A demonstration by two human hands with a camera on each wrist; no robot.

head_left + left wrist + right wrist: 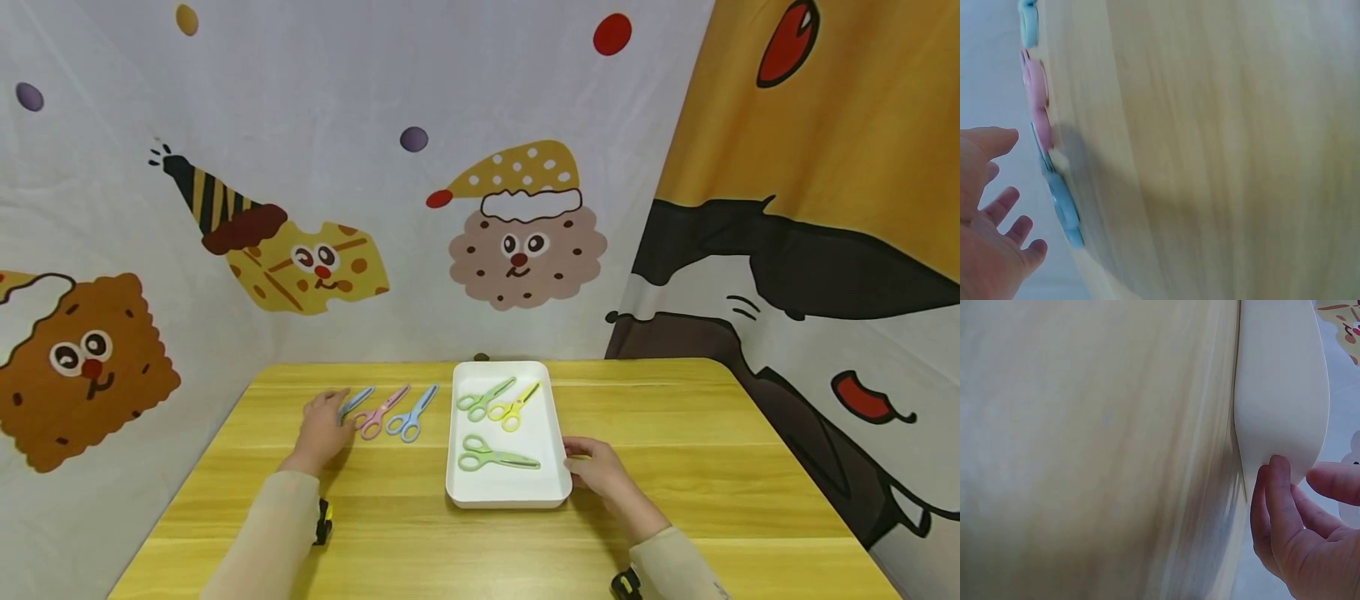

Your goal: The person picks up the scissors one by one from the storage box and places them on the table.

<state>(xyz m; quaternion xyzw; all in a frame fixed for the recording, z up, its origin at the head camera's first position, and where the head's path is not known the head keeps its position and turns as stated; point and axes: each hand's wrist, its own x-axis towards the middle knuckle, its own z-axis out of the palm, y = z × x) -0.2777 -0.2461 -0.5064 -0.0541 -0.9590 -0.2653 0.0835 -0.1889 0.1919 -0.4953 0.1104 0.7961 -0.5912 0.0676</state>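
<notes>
My left hand [321, 427] hovers at the table's left, its fingers spread around blue scissors [360, 402] and nothing in its grasp. In the left wrist view its fingertips stand apart from those blue scissors [1064, 203]. Pink scissors [395, 397] and a second pair of blue scissors [425, 400] lie to its right, blades pointing away. My right hand [600, 469] holds the near right side of a white tray [510, 493], fingertips against the outer wall and thumb at the rim. Inside lie green scissors [498, 389], yellow scissors [529, 392] and another green pair [513, 459].
Everything rests on a yellow wood-grain table [697, 433]. Behind it hangs a cloth backdrop [352, 100] printed with cartoon food characters, meeting the table's far edge.
</notes>
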